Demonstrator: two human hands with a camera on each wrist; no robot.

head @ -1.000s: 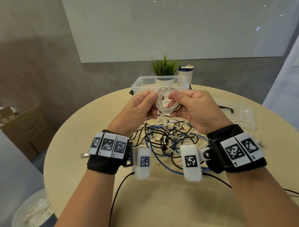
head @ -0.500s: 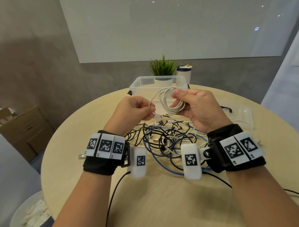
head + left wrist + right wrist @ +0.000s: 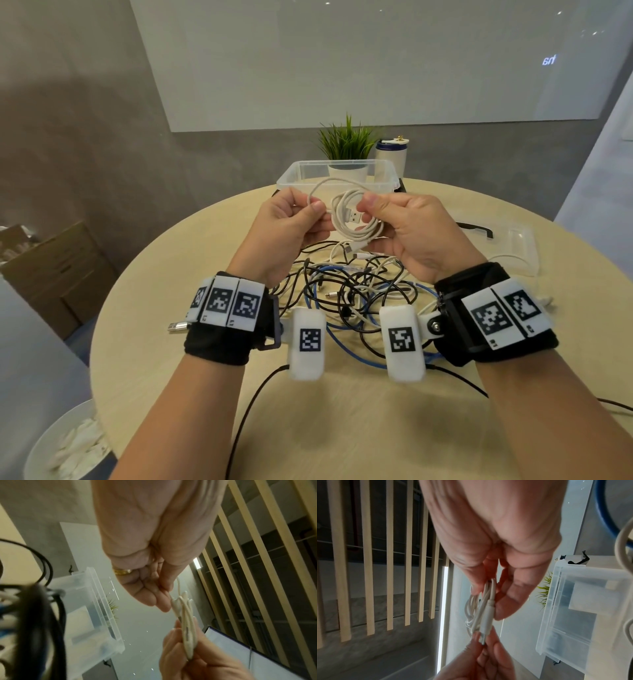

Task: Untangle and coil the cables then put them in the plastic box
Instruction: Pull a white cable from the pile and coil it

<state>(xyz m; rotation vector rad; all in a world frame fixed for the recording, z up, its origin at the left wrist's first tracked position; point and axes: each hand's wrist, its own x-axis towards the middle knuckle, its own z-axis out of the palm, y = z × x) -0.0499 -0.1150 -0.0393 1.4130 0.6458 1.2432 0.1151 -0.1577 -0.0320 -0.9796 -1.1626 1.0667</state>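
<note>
The right hand (image 3: 407, 233) pinches the coiled white USB cable (image 3: 356, 219). The left hand (image 3: 291, 226) pinches its loose end (plug showing) above the cable tangle (image 3: 346, 294).

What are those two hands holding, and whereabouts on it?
A white cable: right hand pinches the coiled loops, left hand pinches the loose strand beside them.

White cable (image 3: 356, 219) coiled, held aloft – tangled cables (image 3: 356, 298) below, clear box (image 3: 291, 178) upright
</note>
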